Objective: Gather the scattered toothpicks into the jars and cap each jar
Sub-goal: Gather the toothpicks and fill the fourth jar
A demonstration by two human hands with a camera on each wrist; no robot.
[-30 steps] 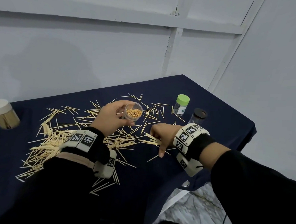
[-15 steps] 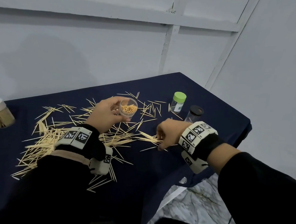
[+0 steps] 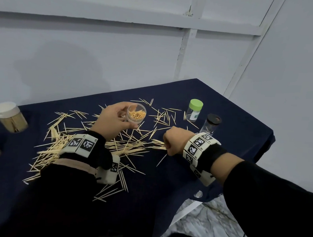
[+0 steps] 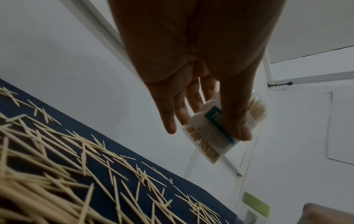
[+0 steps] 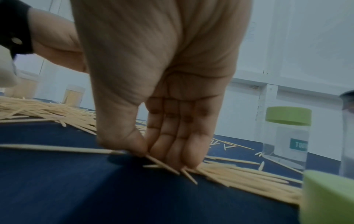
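So the left hand [image 3: 115,119] has its fingers and thumb wrapped around a small clear open jar [image 3: 136,115], lifted a bit off the dark blue tablecloth [image 3: 234,111] and tilted, mouth up toward the head camera. It's partly filled with toothpicks already, and the left wrist view shows a teal label on its side.

The right hand [image 3: 174,142] is down on the cloth near the front edge, thumb and fingers pressed together, pinching a little bundle of toothpicks [image 5: 172,166] right at the cloth surface.

The scattered toothpicks [image 3: 63,144] are all over the middle of the cloth, thickest in a pile under the left wrist, thinning out toward the far side.

Beyond the right hand stand two more jars, upright: a green-capped jar [image 3: 194,110], which looks empty, and just beside it a black-lidded jar [image 3: 210,124]. Way over at the left edge sits a bigger white-lidded jar [image 3: 9,117] packed with toothpicks, lid on.
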